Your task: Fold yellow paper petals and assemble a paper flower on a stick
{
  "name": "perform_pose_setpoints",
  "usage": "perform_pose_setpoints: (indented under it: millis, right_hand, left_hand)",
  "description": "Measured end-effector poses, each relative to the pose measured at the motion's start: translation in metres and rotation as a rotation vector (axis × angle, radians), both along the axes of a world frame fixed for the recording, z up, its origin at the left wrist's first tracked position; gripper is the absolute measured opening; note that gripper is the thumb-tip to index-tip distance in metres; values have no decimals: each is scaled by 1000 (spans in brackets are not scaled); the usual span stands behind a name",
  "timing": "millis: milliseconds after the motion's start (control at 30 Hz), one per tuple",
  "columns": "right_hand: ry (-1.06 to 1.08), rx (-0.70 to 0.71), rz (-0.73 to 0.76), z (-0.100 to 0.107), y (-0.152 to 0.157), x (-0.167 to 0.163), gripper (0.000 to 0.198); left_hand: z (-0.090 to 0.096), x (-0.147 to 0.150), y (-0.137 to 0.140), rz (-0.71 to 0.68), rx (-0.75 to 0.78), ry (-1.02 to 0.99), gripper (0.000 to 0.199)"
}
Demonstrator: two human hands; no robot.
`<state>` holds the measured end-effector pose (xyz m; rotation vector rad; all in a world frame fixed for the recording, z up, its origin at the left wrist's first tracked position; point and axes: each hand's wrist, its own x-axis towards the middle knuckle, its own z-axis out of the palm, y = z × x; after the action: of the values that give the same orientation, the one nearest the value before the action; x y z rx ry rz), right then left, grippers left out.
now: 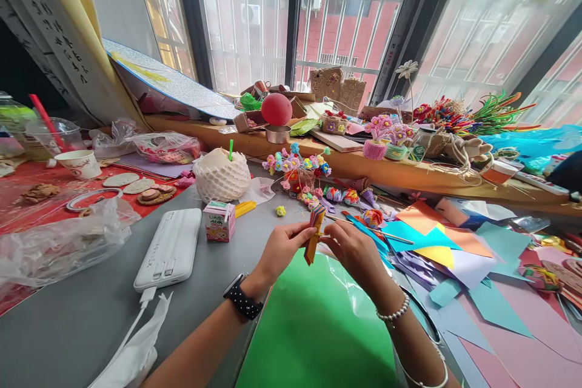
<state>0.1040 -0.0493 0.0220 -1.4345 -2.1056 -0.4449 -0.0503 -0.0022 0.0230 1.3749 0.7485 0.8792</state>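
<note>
My left hand (286, 248) is closed round a narrow bundle of folded coloured paper (311, 244), orange on its outer side with striped edges at the top. Beside it, my right hand (352, 248) pinches a thin yellow tie (321, 234) at the bundle's middle; its fingertips are partly hidden. A thin wooden stick (391, 234) shows behind the right hand, and I cannot tell whether it is held. Both hands are above a glossy green sheet (318, 321) on the grey table.
A white power bank (168, 248), a pink drink carton (219, 222) and a netted coconut (222, 176) stand left. Coloured paper sheets (495, 303) cover the right side. Small pompom flowers (297, 163) are ahead, below a wooden sill (336, 148) with a red balloon (276, 110).
</note>
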Motion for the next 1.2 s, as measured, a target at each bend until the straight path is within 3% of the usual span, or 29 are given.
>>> perform_pose_setpoints:
  millis: [500, 767, 1067, 1200]
  right_hand:
    - [5, 3, 61, -2, -1, -3, 19]
    - [253, -105, 3, -9, 1, -13, 17]
    - [54, 43, 2, -15, 2, -12, 24]
    - [155, 21, 39, -14, 0, -13, 22]
  left_hand:
    - [1, 2, -4, 13, 96, 50, 34]
    - [-2, 4, -5, 27, 27, -33, 36]
    - [-15, 7, -1, 19, -23, -46, 36]
    - [-10, 6, 0, -34, -85, -84, 32]
